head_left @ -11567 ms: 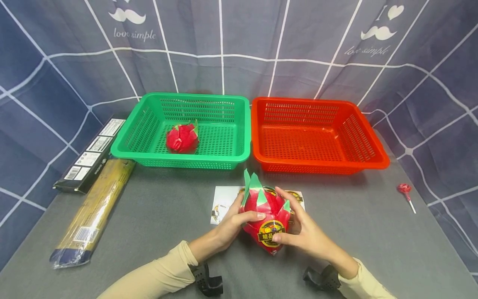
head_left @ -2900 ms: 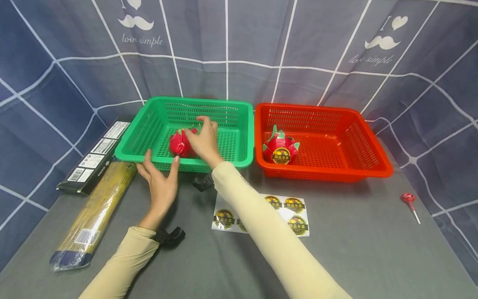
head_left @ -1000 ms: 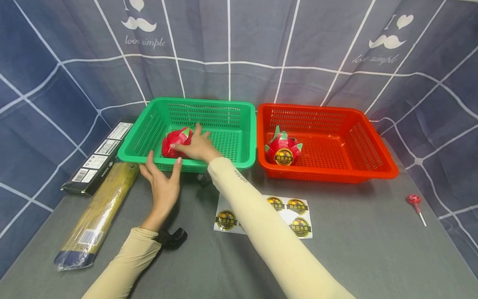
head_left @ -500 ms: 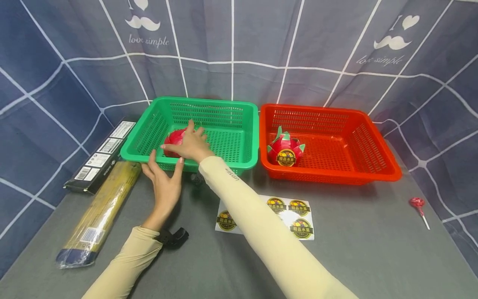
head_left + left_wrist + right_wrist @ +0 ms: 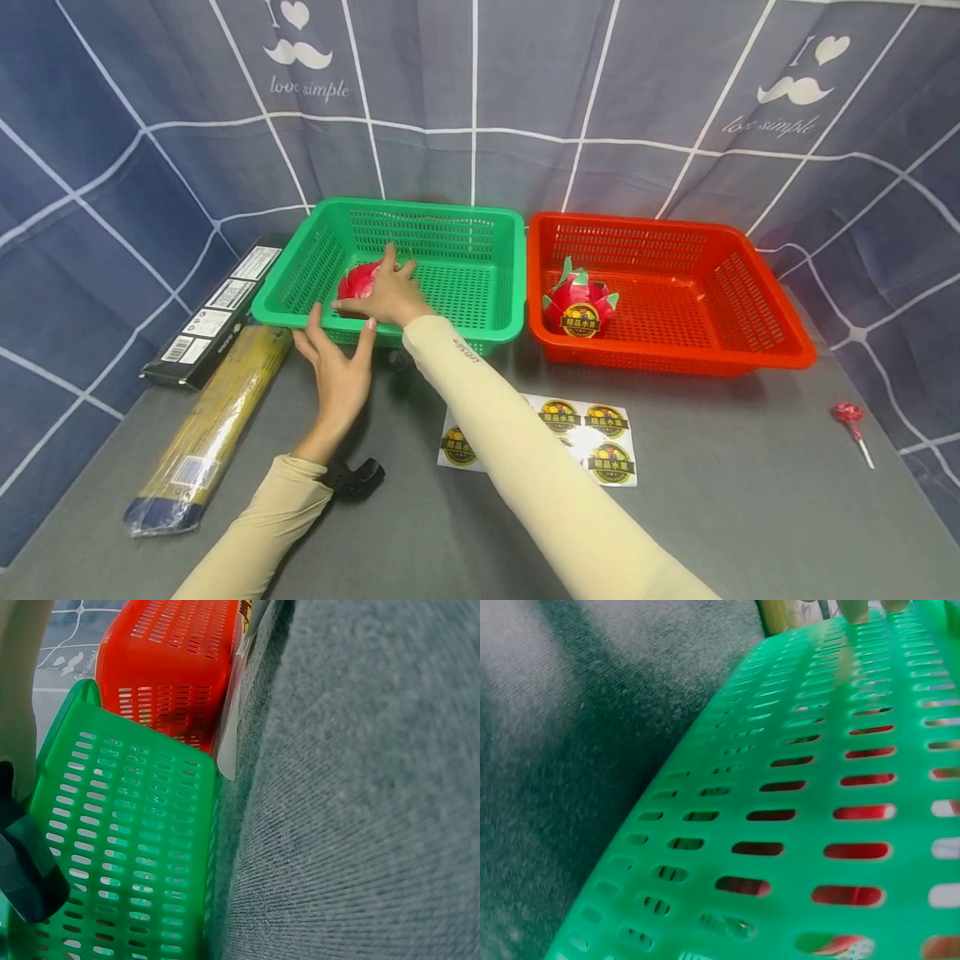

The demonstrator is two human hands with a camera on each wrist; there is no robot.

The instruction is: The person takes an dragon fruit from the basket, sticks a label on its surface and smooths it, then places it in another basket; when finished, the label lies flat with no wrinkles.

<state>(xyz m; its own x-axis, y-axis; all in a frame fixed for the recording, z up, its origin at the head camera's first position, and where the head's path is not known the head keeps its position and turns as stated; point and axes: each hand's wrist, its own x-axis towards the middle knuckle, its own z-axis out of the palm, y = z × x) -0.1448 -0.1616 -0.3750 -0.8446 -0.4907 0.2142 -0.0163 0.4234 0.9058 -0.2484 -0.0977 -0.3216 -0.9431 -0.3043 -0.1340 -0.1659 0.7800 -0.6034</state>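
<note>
Inside the green basket [image 5: 468, 336], toward its left, lies a pink-red dragon fruit [image 5: 357, 279]. My right hand [image 5: 392, 297] grips it from above and the right, covering much of it. At the basket's front rim is my left hand [image 5: 341, 385], fingers and thumb spread. The red basket [image 5: 675, 360] holds a second dragon fruit [image 5: 573, 293] with green-tipped leaves and a round black-and-gold sticker [image 5: 581, 321] facing me. Red shows through the slots of the green basket wall [image 5: 810, 761] in the right wrist view.
A sheet of stickers [image 5: 611, 458] lies partly under my right sleeve. On the left are a black box [image 5: 197, 333] and a clear-wrapped yellow pack [image 5: 210, 425]. A lollipop [image 5: 849, 414] lies far right; a blue grid curtain [image 5: 525, 92] hangs behind.
Earlier both hands held the stickered dragon fruit over the sheet; it now sits in the red basket. My right hand has since reached into the green basket and shifted the other dragon fruit slightly.
</note>
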